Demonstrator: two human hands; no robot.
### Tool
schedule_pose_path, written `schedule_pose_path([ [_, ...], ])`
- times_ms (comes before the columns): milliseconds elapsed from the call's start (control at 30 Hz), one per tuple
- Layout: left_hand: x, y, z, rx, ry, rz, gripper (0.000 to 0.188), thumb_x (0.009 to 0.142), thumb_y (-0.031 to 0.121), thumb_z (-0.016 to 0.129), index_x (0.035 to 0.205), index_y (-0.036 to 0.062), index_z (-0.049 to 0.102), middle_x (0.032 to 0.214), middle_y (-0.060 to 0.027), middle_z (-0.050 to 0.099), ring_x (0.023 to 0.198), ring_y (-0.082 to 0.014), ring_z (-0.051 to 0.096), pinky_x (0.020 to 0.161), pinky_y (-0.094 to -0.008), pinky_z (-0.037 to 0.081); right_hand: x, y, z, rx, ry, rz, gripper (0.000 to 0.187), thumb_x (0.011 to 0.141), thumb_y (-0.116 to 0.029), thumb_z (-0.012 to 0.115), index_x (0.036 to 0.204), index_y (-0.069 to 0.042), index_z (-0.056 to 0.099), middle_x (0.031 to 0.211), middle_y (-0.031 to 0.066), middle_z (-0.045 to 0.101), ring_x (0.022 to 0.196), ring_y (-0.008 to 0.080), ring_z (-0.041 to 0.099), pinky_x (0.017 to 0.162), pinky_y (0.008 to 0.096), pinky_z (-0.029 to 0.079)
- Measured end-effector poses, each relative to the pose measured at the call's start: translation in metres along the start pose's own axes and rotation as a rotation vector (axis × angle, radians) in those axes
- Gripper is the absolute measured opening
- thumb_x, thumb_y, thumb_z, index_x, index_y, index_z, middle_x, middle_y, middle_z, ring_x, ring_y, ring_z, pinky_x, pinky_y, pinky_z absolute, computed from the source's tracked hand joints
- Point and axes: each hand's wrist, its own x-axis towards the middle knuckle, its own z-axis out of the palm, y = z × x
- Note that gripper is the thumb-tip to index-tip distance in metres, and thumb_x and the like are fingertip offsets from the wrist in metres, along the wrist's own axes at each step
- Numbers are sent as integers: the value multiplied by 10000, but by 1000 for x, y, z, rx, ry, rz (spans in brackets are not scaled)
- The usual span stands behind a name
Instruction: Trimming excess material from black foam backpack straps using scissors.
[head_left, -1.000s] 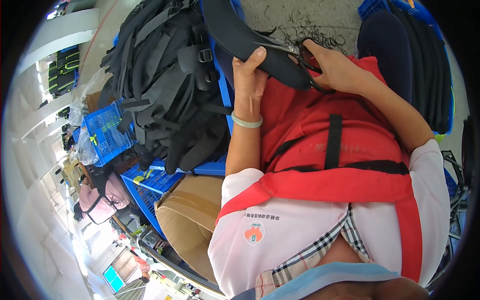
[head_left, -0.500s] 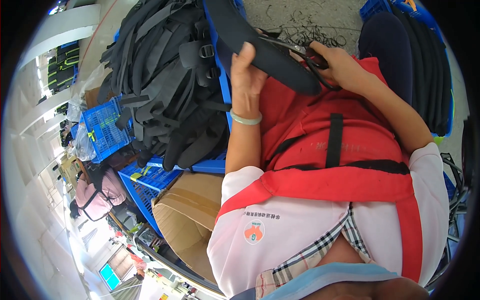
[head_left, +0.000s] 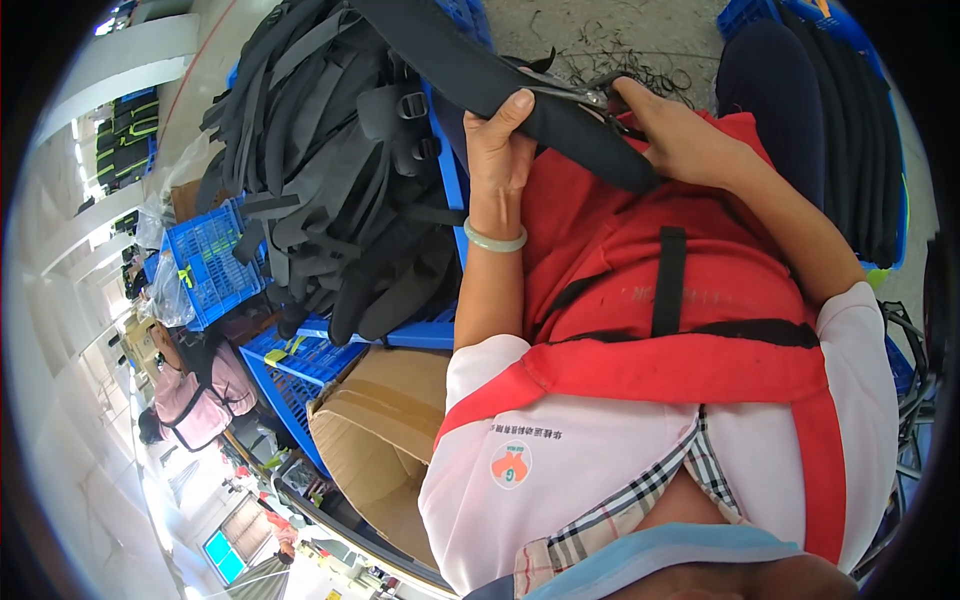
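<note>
A long black padded strap (head_left: 452, 62) crosses slantwise above my lap, its rounded end over the red apron (head_left: 640, 240). My left hand (head_left: 500, 150) is closed on the strap, with the thumb lying on its upper face. In my right hand (head_left: 690, 145) is a pair of scissors (head_left: 592, 96), fingers through or around the handles. The metal blades point left along the strap's far edge, close to a short dark tail of material. Part of the handles is hidden behind the strap and my fingers.
To the left, a blue crate (head_left: 448, 165) is heaped with black straps (head_left: 330, 190) and buckles. An opened cardboard box (head_left: 375, 410) stands nearer. At the far right, another blue crate holds black padded pieces (head_left: 850, 130). Dark offcuts (head_left: 640, 65) litter the floor ahead.
The strap's far part has swung left, and its rounded end has slid slightly right. The scissors now lie lower along the edge, and my right hand's fingers have shifted around the handles.
</note>
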Motion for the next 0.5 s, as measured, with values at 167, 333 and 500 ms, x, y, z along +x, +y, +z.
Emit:
schedule_pose_path([
  [167,-4,3,5,-64,49,11,268,773,-39,708,1022,14,625,959,-81,655,863,-201,644,820,-340,539,2,-13,-7,-105,-98,17,440,807,-130,678,1132,-17,403,909,227,625,879,424,591,728,462,461],
  [333,-2,1,8,-83,38,7,262,777,-43,699,1021,15,625,963,-84,655,867,-203,645,825,-344,540,3,-3,-8,-76,-83,91,396,820,-112,660,1122,-15,425,894,237,613,878,427,585,729,462,453],
  [500,-2,4,3,-58,33,27,264,772,-44,702,1017,16,623,956,-81,652,874,-204,644,824,-347,541,-2,-9,-12,-33,-82,69,462,809,-147,679,1165,-15,416,969,253,600,926,433,576,760,451,452],
])
